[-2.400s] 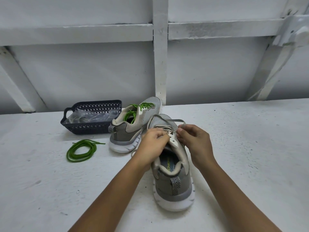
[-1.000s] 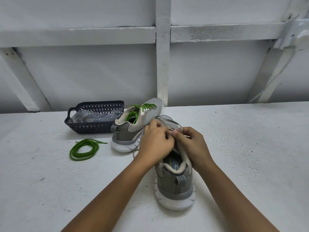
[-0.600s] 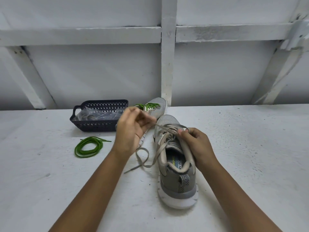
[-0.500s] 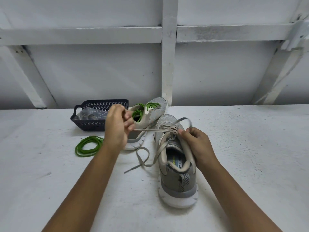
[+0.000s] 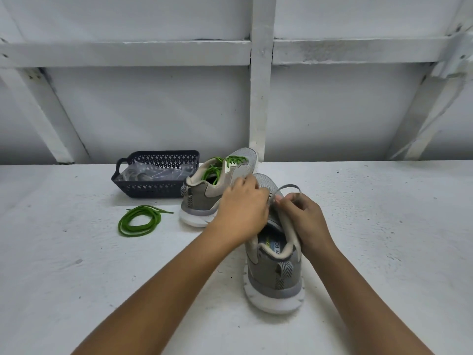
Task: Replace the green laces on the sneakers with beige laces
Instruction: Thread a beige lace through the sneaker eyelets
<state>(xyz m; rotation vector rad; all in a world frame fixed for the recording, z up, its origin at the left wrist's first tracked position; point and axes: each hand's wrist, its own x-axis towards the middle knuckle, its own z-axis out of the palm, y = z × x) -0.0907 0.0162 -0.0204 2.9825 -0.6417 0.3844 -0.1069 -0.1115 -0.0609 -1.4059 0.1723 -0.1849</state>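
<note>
Found the near sneaker [image 5: 276, 278] on the table [image 5: 76, 278], right of centre, heel toward the camera. Spotted the far sneaker [image 5: 202, 198] just behind it, to the left. Caught the basket [image 5: 151, 187] just left of that one, plastic bag [image 5: 153, 172] inside. Picked out the coiled lace [image 5: 139, 221] in front of the basket, apart from it. Had 2 hands, left hand [image 5: 240, 208] and right hand [image 5: 304, 221], together over the near sneaker, flat lace [image 5: 288, 187] looping behind them.

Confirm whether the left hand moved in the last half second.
Yes. The left hand came rightward from the basket side to the beige lace on the near sneaker.
</note>
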